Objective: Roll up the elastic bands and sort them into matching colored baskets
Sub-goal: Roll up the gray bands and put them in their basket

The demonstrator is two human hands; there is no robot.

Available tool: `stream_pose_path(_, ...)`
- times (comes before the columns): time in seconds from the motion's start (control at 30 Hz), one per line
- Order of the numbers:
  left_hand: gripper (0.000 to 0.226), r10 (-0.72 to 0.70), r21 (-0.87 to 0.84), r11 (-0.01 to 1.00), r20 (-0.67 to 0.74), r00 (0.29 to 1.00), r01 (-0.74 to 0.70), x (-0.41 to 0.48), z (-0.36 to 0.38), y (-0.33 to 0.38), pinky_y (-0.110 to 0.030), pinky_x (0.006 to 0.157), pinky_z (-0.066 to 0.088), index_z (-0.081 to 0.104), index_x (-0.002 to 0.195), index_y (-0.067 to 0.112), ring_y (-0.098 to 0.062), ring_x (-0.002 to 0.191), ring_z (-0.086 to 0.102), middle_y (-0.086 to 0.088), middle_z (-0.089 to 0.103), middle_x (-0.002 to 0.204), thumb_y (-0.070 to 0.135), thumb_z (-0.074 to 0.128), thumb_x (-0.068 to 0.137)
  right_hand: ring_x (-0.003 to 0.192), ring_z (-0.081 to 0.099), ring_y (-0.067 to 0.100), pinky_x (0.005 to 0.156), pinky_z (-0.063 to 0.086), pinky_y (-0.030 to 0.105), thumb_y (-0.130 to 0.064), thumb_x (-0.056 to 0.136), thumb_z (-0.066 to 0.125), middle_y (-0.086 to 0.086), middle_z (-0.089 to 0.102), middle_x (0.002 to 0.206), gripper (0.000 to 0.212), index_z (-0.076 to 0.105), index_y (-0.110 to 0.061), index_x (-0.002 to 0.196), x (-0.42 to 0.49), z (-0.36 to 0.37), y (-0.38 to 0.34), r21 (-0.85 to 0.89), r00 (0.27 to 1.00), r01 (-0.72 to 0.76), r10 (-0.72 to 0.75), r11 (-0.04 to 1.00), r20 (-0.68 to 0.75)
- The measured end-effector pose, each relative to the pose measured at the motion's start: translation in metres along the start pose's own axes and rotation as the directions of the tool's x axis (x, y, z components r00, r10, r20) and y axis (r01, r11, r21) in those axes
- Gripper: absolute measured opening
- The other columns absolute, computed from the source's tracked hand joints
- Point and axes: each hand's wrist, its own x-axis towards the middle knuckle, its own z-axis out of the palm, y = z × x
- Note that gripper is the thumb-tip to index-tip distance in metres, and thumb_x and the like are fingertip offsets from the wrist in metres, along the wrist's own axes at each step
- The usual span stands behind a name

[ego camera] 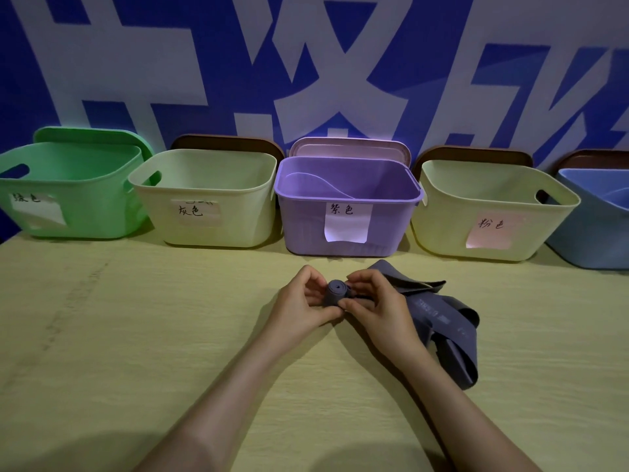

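Both hands work at mid-table, just near of the purple basket. Left hand (pixel 301 299) and right hand (pixel 374 303) pinch the rolled end (pixel 335 291) of a grey-purple elastic band (pixel 442 315), fingertips curled tight round the small coil, which is held just above the pale wood-grain tabletop (pixel 136 318). The unrolled rest of the band trails right from the right hand and lies crumpled on the table.

Along the far edge, left to right:
- green plastic basket (pixel 85 216)
- cream plastic basket with a white label (pixel 238 219)
- purple plastic basket (pixel 299 226)
- cream plastic basket with a pink label (pixel 442 233)
- blue plastic basket (pixel 585 243), cut off by the frame

Lids stand propped behind the baskets. Behind them is a blue wall with large white characters (pixel 425 80).
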Motion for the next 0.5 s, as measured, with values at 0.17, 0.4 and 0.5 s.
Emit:
stream_pose_path(0.17, 0.037, -0.044, -0.089, 0.995, 0.097, 0.994, 0.053, 0.005, -0.013, -0.003, -0.027, 0.077, 0.055, 0.062, 0.097, 0.02, -0.018, 0.091, 0.067, -0.003, 0.068, 0.092, -0.002, 0.077, 0.072, 0.09, 0.067, 0.006, 0.079, 0.055, 0.021, -0.001, 0.08, 0.073, -0.001, 0.068, 0.098, 0.033, 0.062, -0.015, 0.108, 0.001, -0.001, 0.002, -0.011, 1.0, -0.004, 0.004, 1.0, 0.007)
stream_pose_path(0.4, 0.03, -0.033, -0.21, 0.976, 0.1, 0.994, 0.054, 0.002, -0.012, -0.006, -0.023, 0.078, 0.055, 0.064, 0.091, 0.011, -0.015, 0.092, 0.069, -0.009, 0.071, 0.099, -0.008, 0.076, 0.071, 0.084, 0.068, 0.001, 0.075, 0.052, 0.015, 0.0, 0.081, 0.071, -0.002, 0.071, 0.094, 0.02, 0.069, -0.013, 0.096, -0.003, 0.001, 0.005, 0.006, 1.0, 0.022, -0.022, 1.0, -0.018)
stream_pose_path(0.5, 0.031, -0.062, -0.248, 0.965, 0.078, 0.995, 0.079, -0.003, -0.011, -0.009, -0.018, 0.076, 0.052, 0.062, 0.093, 0.008, -0.007, 0.089, 0.068, -0.006, 0.069, 0.097, -0.011, 0.074, 0.072, 0.09, 0.067, 0.005, 0.079, 0.052, 0.015, 0.001, 0.082, 0.07, 0.002, 0.068, 0.1, 0.025, 0.068, -0.019, 0.097, -0.004, 0.006, 0.007, -0.029, 0.998, 0.055, -0.055, 0.998, -0.014)
